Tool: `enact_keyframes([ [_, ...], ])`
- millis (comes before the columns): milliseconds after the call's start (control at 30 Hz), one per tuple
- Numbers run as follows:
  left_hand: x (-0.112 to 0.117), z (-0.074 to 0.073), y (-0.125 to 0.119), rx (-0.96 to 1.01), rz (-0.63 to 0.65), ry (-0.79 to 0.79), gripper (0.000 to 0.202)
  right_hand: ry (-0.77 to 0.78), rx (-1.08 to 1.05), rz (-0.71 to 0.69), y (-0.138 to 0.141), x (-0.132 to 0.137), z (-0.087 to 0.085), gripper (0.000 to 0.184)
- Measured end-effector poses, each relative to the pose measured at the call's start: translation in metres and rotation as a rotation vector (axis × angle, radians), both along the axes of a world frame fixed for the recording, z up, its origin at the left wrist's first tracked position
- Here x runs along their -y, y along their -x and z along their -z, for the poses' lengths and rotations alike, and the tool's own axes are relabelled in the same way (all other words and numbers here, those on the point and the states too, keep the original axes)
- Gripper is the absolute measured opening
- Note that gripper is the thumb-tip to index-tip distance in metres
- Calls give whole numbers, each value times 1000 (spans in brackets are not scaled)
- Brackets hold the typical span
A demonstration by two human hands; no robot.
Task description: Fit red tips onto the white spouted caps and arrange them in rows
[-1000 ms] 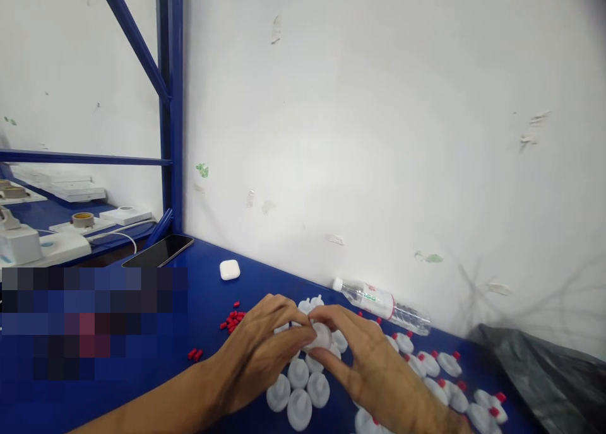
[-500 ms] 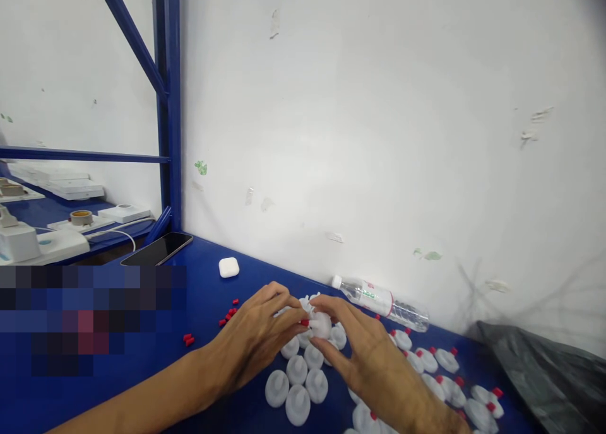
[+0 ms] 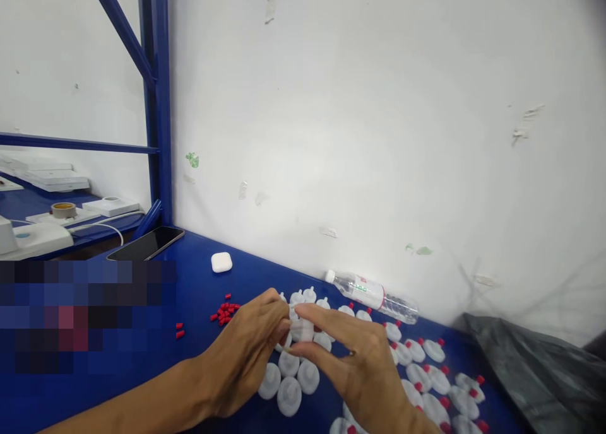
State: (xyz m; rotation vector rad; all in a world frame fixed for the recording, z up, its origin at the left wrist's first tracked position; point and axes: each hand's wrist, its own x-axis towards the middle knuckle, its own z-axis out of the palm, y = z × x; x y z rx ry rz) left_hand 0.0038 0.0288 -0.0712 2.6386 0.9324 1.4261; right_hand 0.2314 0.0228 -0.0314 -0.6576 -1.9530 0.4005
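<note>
My right hand (image 3: 355, 352) grips a small white translucent disc-shaped piece with a spout (image 3: 303, 330) between thumb and fingers. The fingers of my left hand (image 3: 253, 346) are pressed together at its spout end; the red cap seen there earlier is hidden by them. Beneath and in front of my hands lie several like pieces with bare spouts (image 3: 289, 396). To the right, several more pieces (image 3: 434, 351) wear red caps on their spouts. A loose pile of small red caps (image 3: 226, 312) lies left of my left hand.
A plastic bottle (image 3: 372, 293) lies along the wall. A white rounded case (image 3: 221, 262) and a phone (image 3: 146, 243) rest on the blue table (image 3: 199, 248). Dark plastic sheeting (image 3: 530, 364) sits at the right. A blue metal frame (image 3: 161, 106) stands at the left.
My left fingers have closed over the piece's spout, covering the red cap that showed before. The view has shifted slightly, and more of the loose red caps now show.
</note>
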Motion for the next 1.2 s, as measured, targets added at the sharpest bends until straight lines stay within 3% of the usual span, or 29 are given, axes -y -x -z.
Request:
enact_keyframes([
  [200, -7, -2, -6, 112, 112, -66, 40, 41, -15, 54, 4, 1, 6, 35],
  [333, -10, -7, 0, 0, 104, -82, 35, -14, 190, 86, 2, -1, -4, 35],
  [467, -23, -13, 12, -94, 9, -105, 38, -21, 416, 185, -15, -13, -20, 30],
  [600, -45, -17, 32, -156, -169, -129, 42, 140, 432, 340, -40, -29, -31, 13],
  [800, -64, -17, 55, -275, -311, 4, 39, 231, 580, 557, -56, -40, -35, 5],
  [1033, -72, -1, 55, -410, -311, 85, 27, 345, 717, 587, -63, -44, -36, 6],
  [1200, -76, -3, 61, -485, -404, 65, 33, 433, 783, 547, -66, -45, -30, 9],
])
